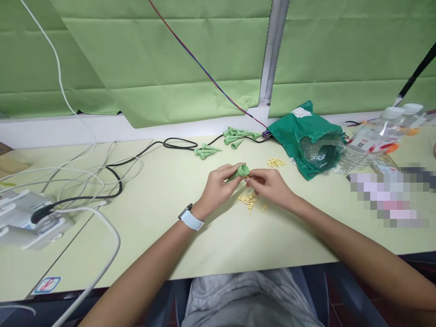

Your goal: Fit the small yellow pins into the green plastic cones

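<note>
One green cone in the left hand, its mouth toward the right

I am watching from afar as the cone is sitting above the middle of the desk, clamped between the left thumb and fingers. Its long axis is slanting: the open mouth is facing up and rightward, and the body is running down-left into the palm, where its tip is hiding from me. The right hand is lying just right of that mouth, fingertips at the rim; I cannot tell whether they are pinching anything.

Counting outward, one loose yellow piece and one near yellow pile are lying on my side of the hands, and one far yellow pile is lying beyond the right hand, both overlapping too much for me to number. Two groups of cones are resting farther off: a small cluster of about four and a larger cluster I am failing to count. One green bag is slumping to the right, with two clear bottles standing beside it.
</note>
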{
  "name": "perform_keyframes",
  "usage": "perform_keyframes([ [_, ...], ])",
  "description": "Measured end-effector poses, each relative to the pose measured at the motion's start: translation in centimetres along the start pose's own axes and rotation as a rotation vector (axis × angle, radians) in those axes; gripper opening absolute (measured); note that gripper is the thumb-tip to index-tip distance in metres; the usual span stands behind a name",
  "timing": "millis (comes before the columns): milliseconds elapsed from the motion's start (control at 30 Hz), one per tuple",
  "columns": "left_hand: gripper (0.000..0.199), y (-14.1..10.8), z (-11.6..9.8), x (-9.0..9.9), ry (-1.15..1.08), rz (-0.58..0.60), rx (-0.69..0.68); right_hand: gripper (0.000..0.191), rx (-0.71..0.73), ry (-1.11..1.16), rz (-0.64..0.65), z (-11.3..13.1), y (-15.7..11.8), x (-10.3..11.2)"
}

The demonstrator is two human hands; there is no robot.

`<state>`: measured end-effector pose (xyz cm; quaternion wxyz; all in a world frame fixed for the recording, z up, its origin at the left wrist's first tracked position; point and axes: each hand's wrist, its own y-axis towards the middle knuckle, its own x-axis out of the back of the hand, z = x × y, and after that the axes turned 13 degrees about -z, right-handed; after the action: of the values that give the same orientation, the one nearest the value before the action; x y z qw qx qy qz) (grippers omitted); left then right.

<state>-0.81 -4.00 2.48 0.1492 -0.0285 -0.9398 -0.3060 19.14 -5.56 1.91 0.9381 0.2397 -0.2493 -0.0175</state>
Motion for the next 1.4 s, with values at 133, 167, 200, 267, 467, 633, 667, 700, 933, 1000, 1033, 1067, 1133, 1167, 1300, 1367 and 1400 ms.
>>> perform_keyframes([
  [133, 0.033, 0.1, 0.6, 0.0, -0.008, 0.018, -0.007, 0.027, -0.070, 0.069, 0.026, -0.3, 0.3, 0.5],
  [167, 0.033, 0.1, 0.7, 0.0, -0.007, 0.020, -0.011, 0.028, -0.026, 0.043, -0.001, -0.4, 0.3, 0.4],
  [200, 0.032, 0.1, 0.7, 0.0, -0.005, 0.020, -0.014, 0.029, 0.030, 0.005, -0.028, -0.6, 0.2, 0.3],
  [267, 0.029, 0.1, 0.7, -0.1, 0.004, 0.014, -0.011, 0.029, 0.148, -0.099, -0.077, -0.8, -0.2, 0.0],
  [467, 0.024, -0.1, 0.1, -0.2, -0.024, 0.023, 0.055, 0.021, 0.249, -0.372, -0.193, -0.9, -1.1, -0.8],
  [633, 0.024, -0.2, 0.0, -0.5, -0.118, 0.037, 0.110, 0.014, 0.194, -0.188, -0.098, -0.7, -0.8, -0.6],
  [667, 0.024, -0.2, 0.1, -0.5, -0.137, 0.036, 0.124, 0.016, 0.190, -0.157, -0.057, -0.7, -0.7, -0.6],
  [700, 0.024, -0.3, 0.2, -0.6, -0.144, 0.029, 0.132, 0.018, 0.191, -0.137, -0.022, -0.7, -0.6, -0.5],
  [933, 0.029, -0.4, 1.1, -0.8, -0.108, -0.033, 0.091, 0.025, 0.272, -0.142, 0.035, -1.5, 0.1, 0.2],
  [1000, 0.029, -0.4, 1.1, -0.8, -0.103, -0.036, 0.084, 0.023, 0.323, -0.168, 0.004, -1.7, 0.0, 0.1],
  [1033, 0.028, -0.4, 1.1, -0.8, -0.093, -0.034, 0.082, 0.021, 0.349, -0.182, -0.021, -1.8, 0.0, 0.0],
  [1067, 0.027, -0.4, 1.0, -0.8, -0.083, -0.026, 0.082, 0.019, 0.371, -0.200, -0.055, -1.9, -0.2, -0.1],
  [1133, 0.026, -0.4, 0.8, -0.8, -0.073, 0.000, 0.087, 0.017, 0.397, -0.249, -0.128, -2.0, -0.4, -0.4],
  [1167, 0.026, -0.4, 0.7, -0.8, -0.077, 0.017, 0.093, 0.017, 0.396, -0.272, -0.162, -1.9, -0.5, -0.5],
  [1300, 0.027, -0.2, 0.4, -0.9, -0.133, 0.021, 0.112, 0.013, 0.276, -0.252, -0.159, -1.3, -0.5, -0.4],
  [1367, 0.029, -0.1, 0.4, -0.9, -0.160, 0.005, 0.126, 0.016, 0.188, -0.184, -0.070, -0.9, -0.2, -0.1],
  [1400, 0.030, -0.1, 0.4, -0.9, -0.168, -0.003, 0.135, 0.020, 0.157, -0.148, -0.029, -0.8, -0.1, 0.0],
])
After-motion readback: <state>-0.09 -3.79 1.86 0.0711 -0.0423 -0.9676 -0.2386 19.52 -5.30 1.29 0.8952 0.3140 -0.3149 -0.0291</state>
